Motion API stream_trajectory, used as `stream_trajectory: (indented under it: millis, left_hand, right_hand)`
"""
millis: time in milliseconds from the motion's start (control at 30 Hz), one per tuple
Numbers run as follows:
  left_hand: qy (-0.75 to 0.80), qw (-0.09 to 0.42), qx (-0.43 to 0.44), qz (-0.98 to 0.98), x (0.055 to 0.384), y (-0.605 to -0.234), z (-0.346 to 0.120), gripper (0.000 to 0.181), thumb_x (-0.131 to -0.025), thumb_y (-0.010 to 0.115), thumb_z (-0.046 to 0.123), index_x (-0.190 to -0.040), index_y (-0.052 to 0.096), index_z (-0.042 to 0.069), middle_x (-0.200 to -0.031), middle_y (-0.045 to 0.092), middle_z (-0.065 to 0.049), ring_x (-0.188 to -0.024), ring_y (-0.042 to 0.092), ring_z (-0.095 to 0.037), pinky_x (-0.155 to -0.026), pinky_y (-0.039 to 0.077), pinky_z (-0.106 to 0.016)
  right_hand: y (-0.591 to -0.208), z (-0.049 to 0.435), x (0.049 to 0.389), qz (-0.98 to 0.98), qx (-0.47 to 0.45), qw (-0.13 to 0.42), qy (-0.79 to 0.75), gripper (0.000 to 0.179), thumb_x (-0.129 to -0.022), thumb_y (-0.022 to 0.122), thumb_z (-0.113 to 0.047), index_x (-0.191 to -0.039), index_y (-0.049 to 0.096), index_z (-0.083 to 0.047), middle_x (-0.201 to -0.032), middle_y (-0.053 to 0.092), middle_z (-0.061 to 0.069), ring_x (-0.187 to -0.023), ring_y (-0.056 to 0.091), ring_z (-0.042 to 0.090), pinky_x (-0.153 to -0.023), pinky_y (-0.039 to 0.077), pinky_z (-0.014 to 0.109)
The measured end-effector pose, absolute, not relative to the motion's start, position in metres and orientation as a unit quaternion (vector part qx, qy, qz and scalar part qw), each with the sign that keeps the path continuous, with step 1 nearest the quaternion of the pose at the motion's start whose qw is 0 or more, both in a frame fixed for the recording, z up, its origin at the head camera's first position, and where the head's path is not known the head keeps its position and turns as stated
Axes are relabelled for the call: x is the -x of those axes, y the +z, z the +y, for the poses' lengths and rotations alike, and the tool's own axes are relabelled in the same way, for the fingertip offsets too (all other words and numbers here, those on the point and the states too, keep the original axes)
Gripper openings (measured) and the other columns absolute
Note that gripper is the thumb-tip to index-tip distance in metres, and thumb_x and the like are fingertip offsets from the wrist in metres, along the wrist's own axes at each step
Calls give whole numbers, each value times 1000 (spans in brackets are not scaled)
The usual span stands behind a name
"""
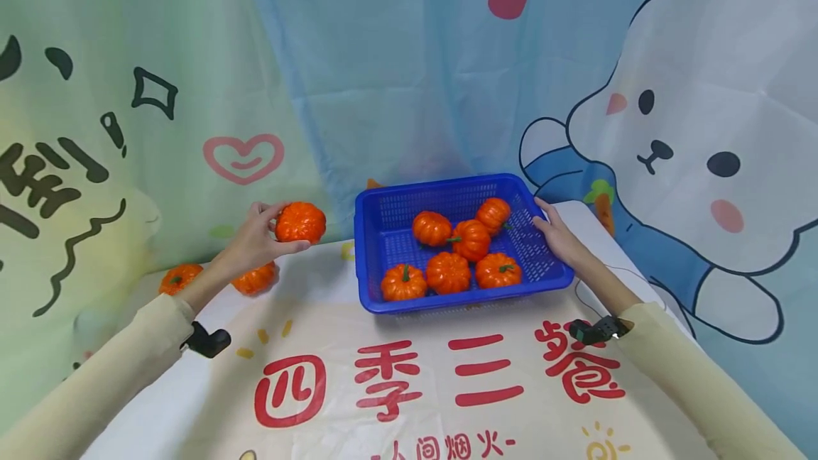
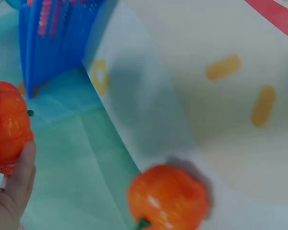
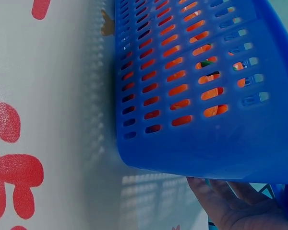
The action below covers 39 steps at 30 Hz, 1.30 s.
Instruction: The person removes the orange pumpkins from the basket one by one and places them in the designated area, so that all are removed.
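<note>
An orange toy pumpkin (image 1: 300,223) is held between the thumb and fingers of my left hand (image 1: 258,236), raised above the table to the left of a blue plastic basket (image 1: 460,298). In the left wrist view the held pumpkin (image 2: 9,127) shows a small green stem. My right hand (image 1: 557,234) grips the basket's right side at the rim. Seen from the right wrist, the fingers (image 3: 216,194) lie along the outside of the basket's wall; part of the hand is cut off. Several small pumpkins (image 1: 447,272) with green stems lie inside the basket.
Two more pumpkins lie on the table's left side, one (image 1: 254,280) near my left forearm and one (image 1: 180,279) partly behind it. A cream cloth (image 1: 441,368) with red characters covers the table's front. A printed curtain (image 1: 358,55) hangs behind the table.
</note>
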<state>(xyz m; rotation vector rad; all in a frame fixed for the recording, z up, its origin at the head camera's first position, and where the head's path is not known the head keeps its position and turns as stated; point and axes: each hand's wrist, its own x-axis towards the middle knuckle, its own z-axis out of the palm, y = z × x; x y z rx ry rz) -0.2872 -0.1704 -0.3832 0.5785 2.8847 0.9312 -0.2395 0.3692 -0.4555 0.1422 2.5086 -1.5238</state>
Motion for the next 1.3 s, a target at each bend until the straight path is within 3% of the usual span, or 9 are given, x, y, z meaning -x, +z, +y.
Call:
stream_trajectory:
  millis: [167,300,433,700,1100,1300]
  left_hand:
    - [279,30,-163,946,289,-390,-190,84,-82,76,40,-146,37,3,-121,39,-27,-95,51,-33,-68,48,-30]
    - [267,27,-154,951,290,-395,-194,85,-82,75,41,-146,36,1,-120,40,-28,-94,50,-34,-66,44,-27]
    - [257,34,-151,954,291,-399,-189,86,-82,75,42,-146,36,0,-121,41,-29,-94,50,-34,-69,46,-31]
    - [262,40,-155,952,291,-401,-183,84,-83,74,39,-146,35,-1,-125,41,-29,-105,48,-39,-86,52,-52]
    - [255,46,-165,952,291,-403,-183,78,-81,75,37,-138,40,-3,-128,44,-26,-111,49,-40,-92,50,-56]
    - [257,36,-193,946,293,-403,-183,83,-82,75,34,-149,31,10,-124,45,-28,-110,49,-40,-89,51,-56]
  right_hand:
    - [-432,357,227,842,-54,111,-525,59,-107,21,-26,-156,-11,-14,-160,-6,27,-144,13,53,-115,9,69]
    - [-440,363,231,843,-50,110,-525,59,-107,21,-27,-156,-11,-15,-160,-6,27,-143,14,53,-115,10,68]
    - [-457,372,239,847,-47,105,-520,60,-107,20,-33,-156,-11,-18,-161,-6,25,-144,16,51,-116,11,68]
    - [-458,370,240,844,-51,108,-523,59,-107,20,-30,-156,-11,-18,-161,-7,26,-144,14,52,-115,9,69]
    - [-446,365,236,844,-54,108,-523,59,-107,20,-30,-156,-11,-17,-161,-8,25,-144,13,53,-115,9,69]
    - [-425,351,224,838,-54,110,-531,59,-107,22,-23,-155,-10,-11,-160,-6,28,-143,14,54,-115,9,68]
